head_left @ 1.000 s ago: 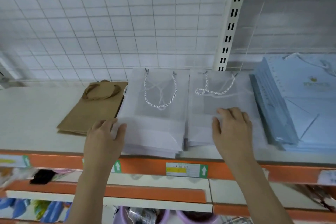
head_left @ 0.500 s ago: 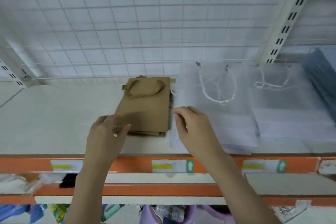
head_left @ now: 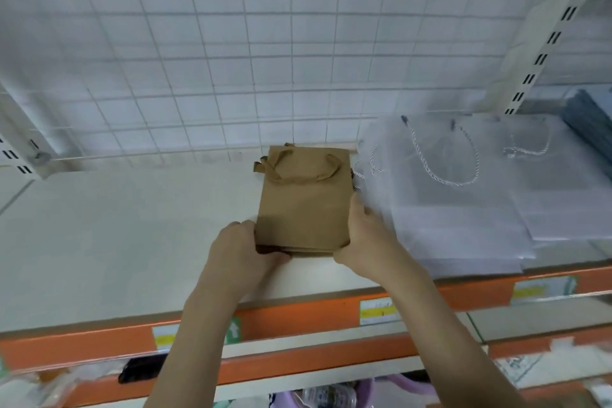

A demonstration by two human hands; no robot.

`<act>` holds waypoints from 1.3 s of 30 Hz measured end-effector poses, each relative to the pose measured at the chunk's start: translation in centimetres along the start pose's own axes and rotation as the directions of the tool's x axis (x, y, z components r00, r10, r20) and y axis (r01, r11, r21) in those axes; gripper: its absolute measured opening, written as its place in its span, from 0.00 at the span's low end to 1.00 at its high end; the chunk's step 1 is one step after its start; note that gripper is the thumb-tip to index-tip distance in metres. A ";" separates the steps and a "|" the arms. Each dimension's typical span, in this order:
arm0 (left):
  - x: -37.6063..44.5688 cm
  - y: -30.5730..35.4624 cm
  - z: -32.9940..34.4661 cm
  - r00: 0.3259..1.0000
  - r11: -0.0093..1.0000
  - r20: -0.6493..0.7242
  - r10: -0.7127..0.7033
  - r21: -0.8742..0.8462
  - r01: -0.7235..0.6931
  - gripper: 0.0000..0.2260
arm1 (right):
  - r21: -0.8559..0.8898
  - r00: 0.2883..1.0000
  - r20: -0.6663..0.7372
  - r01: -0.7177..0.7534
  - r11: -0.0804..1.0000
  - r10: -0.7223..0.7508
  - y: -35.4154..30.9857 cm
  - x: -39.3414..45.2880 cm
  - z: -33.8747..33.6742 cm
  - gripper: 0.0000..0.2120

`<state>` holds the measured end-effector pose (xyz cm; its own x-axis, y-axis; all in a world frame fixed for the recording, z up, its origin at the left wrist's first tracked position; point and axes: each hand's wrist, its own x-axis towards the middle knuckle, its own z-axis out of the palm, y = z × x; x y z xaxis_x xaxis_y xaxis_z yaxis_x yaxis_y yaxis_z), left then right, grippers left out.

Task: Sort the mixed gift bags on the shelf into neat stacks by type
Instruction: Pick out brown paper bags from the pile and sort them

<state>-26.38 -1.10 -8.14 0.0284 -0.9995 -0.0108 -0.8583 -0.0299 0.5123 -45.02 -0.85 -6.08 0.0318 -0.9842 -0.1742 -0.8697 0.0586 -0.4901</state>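
Both hands, left hand point(head_left: 236, 247) and right hand point(head_left: 366, 235), grip the brown bag stack point(head_left: 304, 205).

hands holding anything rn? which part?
Both grip the brown bag stack: left hand at its near-left corner, right hand along its right edge and near-right corner.

— What do we see of ourselves here?

— Only our two forearms and hands, coming up from the bottom edge. The left hand point(head_left: 238, 250) and the right hand point(head_left: 367, 238) are both bare.

— Any sleeves on us?

— None that we can make out; both forearms are uncovered as far down as the picture goes.

— Rings, a watch, a bracelet, gloves?

— We wear nothing on either wrist or on the fingers that show. The fingernails are hidden or too blurred for us to tell.
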 end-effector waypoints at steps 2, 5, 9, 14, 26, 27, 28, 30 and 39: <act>-0.1 -0.1 0.0 0.999 0.999 -0.025 0.027 -0.042 -0.028 0.17 | -0.008 0.999 -0.026 -0.031 0.999 0.031 0.0 0.0 0.2 0.44; -0.3 -0.4 0.0 0.996 0.997 -0.062 0.066 -0.032 -0.068 0.17 | -0.039 0.996 -0.059 -0.063 0.997 0.060 -0.1 0.0 0.7 0.40; -0.5 -0.5 -0.5 0.996 0.998 -0.071 0.056 0.017 -0.055 0.20 | 0.080 0.998 -0.058 -0.030 0.996 0.034 0.2 -0.1 0.2 0.36; -0.7 -1.4 -1.2 0.994 0.999 -0.106 -0.008 0.033 0.012 0.19 | 0.185 0.998 -0.053 0.027 0.982 -0.017 -0.1 0.2 0.5 0.26; 1.7 -3.3 -3.8 0.989 0.992 0.088 -0.123 -0.013 0.124 0.18 | 0.088 0.999 0.041 0.013 0.996 -0.017 -2.1 2.8 0.8 0.15; 1.9 -3.3 -3.8 0.988 0.992 0.090 -0.124 -0.009 0.125 0.18 | -0.004 0.999 0.032 0.024 1.000 -0.024 -2.4 2.6 0.5 0.15; 2.0 -3.3 -3.7 0.988 0.992 0.088 -0.125 -0.007 0.126 0.17 | -0.087 0.999 0.006 0.040 0.995 -0.039 -2.6 2.3 0.3 0.18; 2.0 -3.3 -3.5 0.990 0.993 0.070 -0.120 0.014 0.119 0.17 | -0.182 0.995 -0.045 0.076 0.980 -0.085 -2.7 2.0 0.3 0.23; 1.5 -3.5 -3.3 0.998 0.998 0.024 -0.058 -0.016 0.059 0.17 | -0.016 0.994 -0.084 0.072 0.997 -0.074 -1.3 2.1 0.7 0.13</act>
<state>-21.63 -2.52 -7.12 0.0662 -0.9959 -0.0611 -0.8471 -0.0884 0.5241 -43.46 -2.91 -6.43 0.0543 -0.9964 -0.0653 -0.8730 -0.0156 -0.4874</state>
